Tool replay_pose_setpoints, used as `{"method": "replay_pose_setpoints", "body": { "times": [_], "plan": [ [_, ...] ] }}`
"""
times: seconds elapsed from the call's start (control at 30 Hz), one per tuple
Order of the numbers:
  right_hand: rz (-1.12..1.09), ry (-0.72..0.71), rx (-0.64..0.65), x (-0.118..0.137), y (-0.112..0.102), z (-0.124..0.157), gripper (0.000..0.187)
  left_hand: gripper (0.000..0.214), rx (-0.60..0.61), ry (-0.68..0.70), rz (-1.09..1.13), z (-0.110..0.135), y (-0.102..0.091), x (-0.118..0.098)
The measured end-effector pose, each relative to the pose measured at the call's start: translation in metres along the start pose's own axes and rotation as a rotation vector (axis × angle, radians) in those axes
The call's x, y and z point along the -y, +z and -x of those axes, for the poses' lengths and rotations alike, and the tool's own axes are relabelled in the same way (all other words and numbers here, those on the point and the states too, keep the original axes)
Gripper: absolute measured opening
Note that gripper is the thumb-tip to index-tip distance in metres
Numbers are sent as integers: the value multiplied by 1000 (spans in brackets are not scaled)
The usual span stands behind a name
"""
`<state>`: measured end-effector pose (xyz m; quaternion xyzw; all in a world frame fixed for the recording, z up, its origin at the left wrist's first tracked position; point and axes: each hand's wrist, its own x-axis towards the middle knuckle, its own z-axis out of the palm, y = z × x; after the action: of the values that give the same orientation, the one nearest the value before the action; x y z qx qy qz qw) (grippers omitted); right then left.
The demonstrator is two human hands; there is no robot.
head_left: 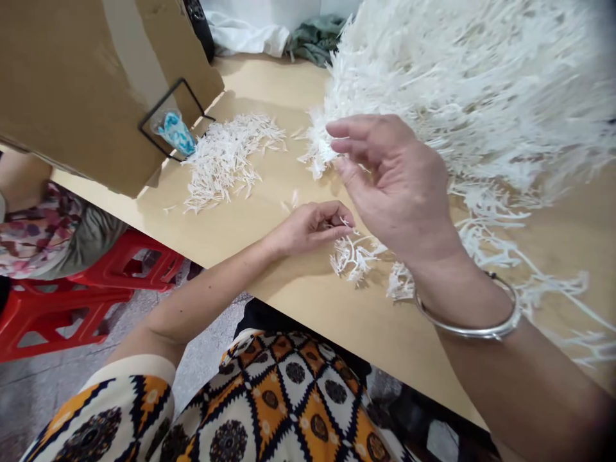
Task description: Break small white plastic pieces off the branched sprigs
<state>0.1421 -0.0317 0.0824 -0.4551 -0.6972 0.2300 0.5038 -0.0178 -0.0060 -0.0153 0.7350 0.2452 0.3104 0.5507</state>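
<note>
My left hand (320, 226) rests low over the table, its thumb and fingers pinched on the end of a white branched plastic sprig (357, 256). The thin twigs of the sprig spread out to the right of the fingertips, above the tabletop. My right hand (392, 179), with a silver bangle at the wrist, is raised above and to the right of the left one. Its fingers are curved, a little apart from the thumb, and nothing shows between them. Beneath that wrist lies another small white clump (400, 282), partly covered by the forearm.
A large heap of white sprigs (471, 83) fills the back right. Loose white pieces form a smaller pile (226, 157) by a black wire stand (163, 99) with a blue-and-white packet (177, 133). A cardboard box (96, 77) stands left; beyond are red stools (129, 260) and another person's arm (22, 179).
</note>
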Motion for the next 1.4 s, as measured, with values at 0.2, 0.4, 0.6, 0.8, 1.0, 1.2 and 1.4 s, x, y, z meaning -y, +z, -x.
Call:
{"method": "replay_pose_setpoints", "body": {
  "times": [0.2,0.4,0.6,0.8,1.0,1.2,1.4],
  "plan": [
    [142,149,-18,-21,-24,49,18,42,-96,10,255,-2,-3,-5],
    [-20,397,161,-57,-30,85,20,44,-113,-53,259,-1,-3,-13],
    [-101,404,78,-63,-30,86,10,46,-107,-40,176,2,-5,-21],
    [-172,422,29,-59,-31,84,18,43,-111,-36,165,0,-4,-11],
    [-258,427,-25,-56,-26,84,26,43,-121,-40,163,2,-4,-5],
    [-120,433,74,-45,-19,82,12,46,-72,-6,138,3,-3,-8],
    [39,306,202,-47,-22,81,12,44,-85,48,-26,5,-4,-18]
  ]
}}
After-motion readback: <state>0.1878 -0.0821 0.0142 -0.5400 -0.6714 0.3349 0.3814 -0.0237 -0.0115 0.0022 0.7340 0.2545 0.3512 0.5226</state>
